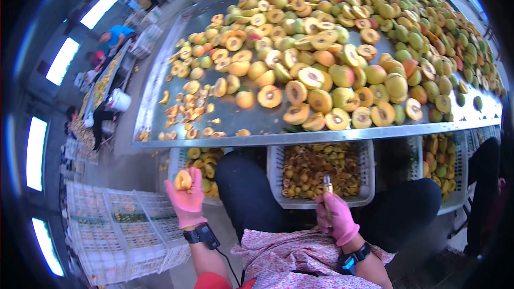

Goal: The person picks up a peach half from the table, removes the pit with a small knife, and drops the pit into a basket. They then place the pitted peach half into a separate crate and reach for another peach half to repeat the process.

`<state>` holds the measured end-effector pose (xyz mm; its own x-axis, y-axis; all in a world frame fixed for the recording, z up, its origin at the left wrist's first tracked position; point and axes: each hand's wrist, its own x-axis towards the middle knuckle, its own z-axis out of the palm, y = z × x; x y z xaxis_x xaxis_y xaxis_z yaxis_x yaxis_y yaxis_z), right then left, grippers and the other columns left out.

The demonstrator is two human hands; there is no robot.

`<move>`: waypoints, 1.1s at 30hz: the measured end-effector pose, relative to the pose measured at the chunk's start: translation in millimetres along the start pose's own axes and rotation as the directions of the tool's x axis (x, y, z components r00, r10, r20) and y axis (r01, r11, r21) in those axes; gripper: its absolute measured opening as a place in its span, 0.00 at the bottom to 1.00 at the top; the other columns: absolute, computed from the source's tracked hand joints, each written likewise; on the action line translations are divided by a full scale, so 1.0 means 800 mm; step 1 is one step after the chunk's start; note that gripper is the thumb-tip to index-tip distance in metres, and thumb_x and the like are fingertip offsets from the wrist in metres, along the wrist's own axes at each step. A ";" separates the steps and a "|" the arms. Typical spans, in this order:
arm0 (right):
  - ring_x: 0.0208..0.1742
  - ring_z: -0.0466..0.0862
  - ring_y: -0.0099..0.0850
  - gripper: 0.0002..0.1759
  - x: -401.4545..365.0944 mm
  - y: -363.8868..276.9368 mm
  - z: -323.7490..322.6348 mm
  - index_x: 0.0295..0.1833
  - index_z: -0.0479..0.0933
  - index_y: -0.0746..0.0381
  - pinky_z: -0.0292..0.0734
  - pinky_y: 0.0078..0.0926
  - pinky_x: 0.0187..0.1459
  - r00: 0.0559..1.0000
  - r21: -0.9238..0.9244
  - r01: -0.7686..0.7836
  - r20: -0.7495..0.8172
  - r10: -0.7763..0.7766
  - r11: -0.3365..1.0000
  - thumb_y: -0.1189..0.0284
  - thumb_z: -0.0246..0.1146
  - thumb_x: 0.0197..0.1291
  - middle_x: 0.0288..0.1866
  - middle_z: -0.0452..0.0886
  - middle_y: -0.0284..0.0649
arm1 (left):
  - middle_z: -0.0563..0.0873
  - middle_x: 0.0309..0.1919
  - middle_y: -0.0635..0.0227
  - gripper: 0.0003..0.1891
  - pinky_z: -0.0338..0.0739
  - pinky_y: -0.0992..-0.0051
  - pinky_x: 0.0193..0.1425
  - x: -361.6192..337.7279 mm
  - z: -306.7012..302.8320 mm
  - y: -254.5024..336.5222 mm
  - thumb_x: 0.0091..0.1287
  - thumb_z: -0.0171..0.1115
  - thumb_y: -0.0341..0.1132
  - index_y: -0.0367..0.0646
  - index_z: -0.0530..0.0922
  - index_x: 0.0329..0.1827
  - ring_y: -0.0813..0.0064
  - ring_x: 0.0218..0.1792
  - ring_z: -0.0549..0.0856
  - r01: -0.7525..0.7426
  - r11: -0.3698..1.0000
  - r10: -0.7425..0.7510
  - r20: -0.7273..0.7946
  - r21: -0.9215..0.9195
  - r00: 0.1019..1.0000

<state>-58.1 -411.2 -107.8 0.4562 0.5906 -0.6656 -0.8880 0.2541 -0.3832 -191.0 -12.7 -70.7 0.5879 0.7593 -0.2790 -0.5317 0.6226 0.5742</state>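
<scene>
On my left hand [187, 198], in a pink glove, lies a halved yellow fruit [183, 180] near the fingertips. My right hand [337, 218], also gloved in pink, is closed around a small metal tool [327, 184] whose tip points up. Both hands are below the front edge of a metal table [225, 140], which bears a large heap of halved fruit [321, 101]. Just beyond the tool is a white crate [368, 174] of small brownish-yellow pieces. Behind my left hand stands a crate [176, 163] with fruit halves.
Another fruit crate [460, 182] stands at the right, beside a person's dark-clothed leg [482, 198]. Stacked white crates [128, 235] are at the lower left. Farther back, people [115, 37] are at another table near a white bucket [119, 100].
</scene>
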 end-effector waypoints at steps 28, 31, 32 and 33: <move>0.41 0.84 0.58 0.14 -0.033 -0.014 0.007 0.52 0.69 0.59 0.77 0.54 0.37 0.793 -0.924 0.301 0.105 -0.600 0.236 0.61 0.59 0.74 0.41 0.83 0.57 | 0.83 0.51 0.67 0.18 0.78 0.74 0.55 -0.126 0.166 -0.278 0.73 0.65 0.34 0.41 0.72 0.61 0.73 0.51 0.84 0.230 0.774 -0.467 0.286 0.591 0.837; 0.39 0.84 0.59 0.14 -0.041 -0.023 0.011 0.52 0.69 0.60 0.76 0.53 0.36 0.702 -0.868 0.403 0.091 -0.706 0.289 0.61 0.59 0.74 0.38 0.83 0.55 | 0.84 0.53 0.66 0.20 0.79 0.75 0.59 -0.125 0.163 -0.285 0.72 0.67 0.31 0.37 0.75 0.63 0.76 0.52 0.84 0.092 0.795 -0.350 0.330 0.600 0.877; 0.39 0.84 0.58 0.14 -0.044 -0.025 0.014 0.51 0.70 0.60 0.76 0.52 0.35 0.665 -0.846 0.453 0.110 -0.739 0.282 0.61 0.58 0.75 0.36 0.83 0.55 | 0.84 0.53 0.66 0.20 0.78 0.75 0.60 -0.127 0.166 -0.285 0.71 0.67 0.31 0.37 0.75 0.64 0.76 0.53 0.84 0.098 0.783 -0.360 0.319 0.614 0.877; 0.38 0.84 0.58 0.14 -0.047 -0.028 0.018 0.51 0.71 0.61 0.75 0.51 0.35 0.624 -0.822 0.502 0.128 -0.771 0.270 0.61 0.58 0.75 0.35 0.83 0.54 | 0.84 0.53 0.66 0.20 0.78 0.75 0.61 -0.129 0.170 -0.283 0.71 0.67 0.31 0.36 0.76 0.64 0.76 0.53 0.84 0.104 0.772 -0.369 0.309 0.626 0.877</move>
<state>-56.5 -428.2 -65.1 0.9619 0.2708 -0.0380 0.0364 -0.2647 -0.9637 -48.3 -258.1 -67.2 0.8997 0.3778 -0.2188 0.0326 0.4417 0.8966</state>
